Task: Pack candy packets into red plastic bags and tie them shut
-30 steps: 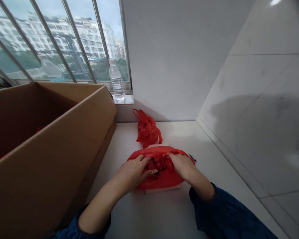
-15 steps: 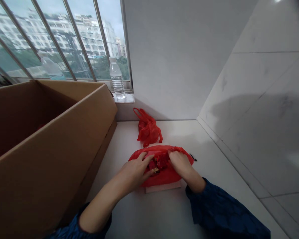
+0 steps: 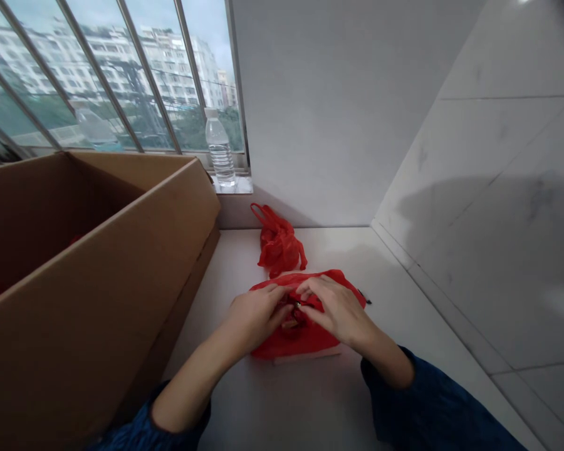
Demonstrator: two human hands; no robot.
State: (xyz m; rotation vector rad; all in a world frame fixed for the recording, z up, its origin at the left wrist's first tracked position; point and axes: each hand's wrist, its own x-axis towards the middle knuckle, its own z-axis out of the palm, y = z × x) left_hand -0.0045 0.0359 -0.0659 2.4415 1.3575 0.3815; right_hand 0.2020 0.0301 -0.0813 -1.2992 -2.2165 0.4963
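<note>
A red plastic bag lies spread open in front of me, with small shiny red-and-gold packets bunched in its middle. My left hand comes in from the left, its fingers and thumb curled round the packets on that side. From the right, my right hand reaches over the bag with thumb and fingers bent but apart, close to the same packets. Its fingertips almost meet those of the left. Both hands partly cover the packets, so their exact shape is hidden. A pale flat piece shows under the bag's front edge.
Behind the bag sits another crumpled red plastic bag. A large cardboard box with red things inside stands at left. A clear water bottle is on the sill by the barred window. A small black thing lies right of the bag.
My right hand has come out from inside the bag's right side and moved over the packets, its fingers now showing. My left hand stays at the packets, and the bag's opening is flatter.
</note>
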